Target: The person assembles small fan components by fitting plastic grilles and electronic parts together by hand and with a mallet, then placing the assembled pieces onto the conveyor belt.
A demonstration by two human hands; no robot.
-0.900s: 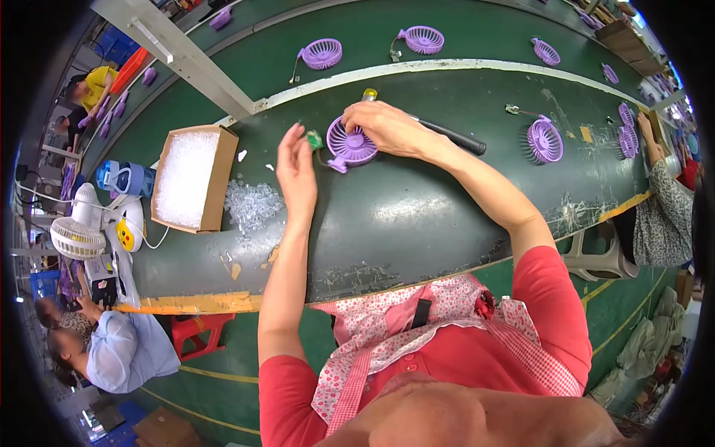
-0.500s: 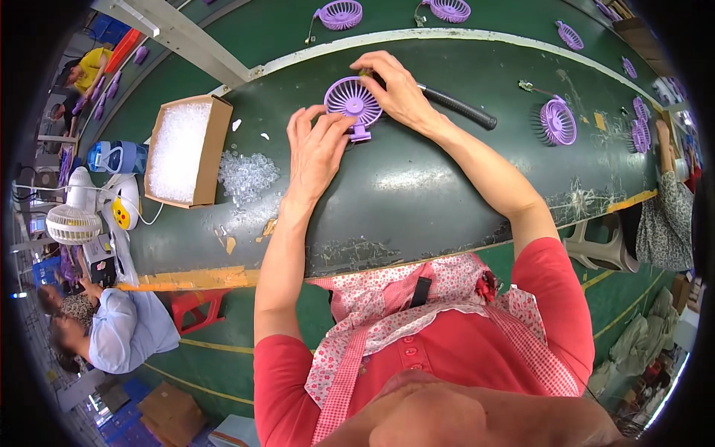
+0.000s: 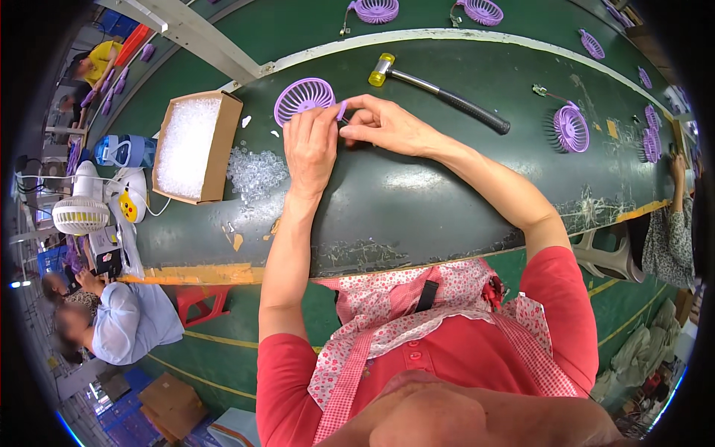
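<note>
A round purple slatted fan housing (image 3: 304, 95) is tilted up over the green bench. My left hand (image 3: 310, 151) is closed on its near edge, with the fingers bent over the rim. My right hand (image 3: 389, 128) pinches at the housing's right side, where a small purple tab (image 3: 342, 111) shows beside the fingertips. The fingers hide part of the tab and whatever lies between them. Beyond my right hand, a mallet (image 3: 447, 94) with a yellow head and black grip rests on the bench, apart from both hands.
Left of my left hand are a pile of small clear plastic pieces (image 3: 255, 173) and a cardboard box (image 3: 214, 149) of them. A white fan (image 3: 80, 214) and blue bottle (image 3: 125, 151) stand farther left. Another purple fan housing (image 3: 571, 129) lies right. A metal post (image 3: 197, 37) rises at the back.
My right hand has come away from the mallet and moved nearer, to the housing's side. The housing has turned and tilted, so its tab has swung from the near side to the right.
</note>
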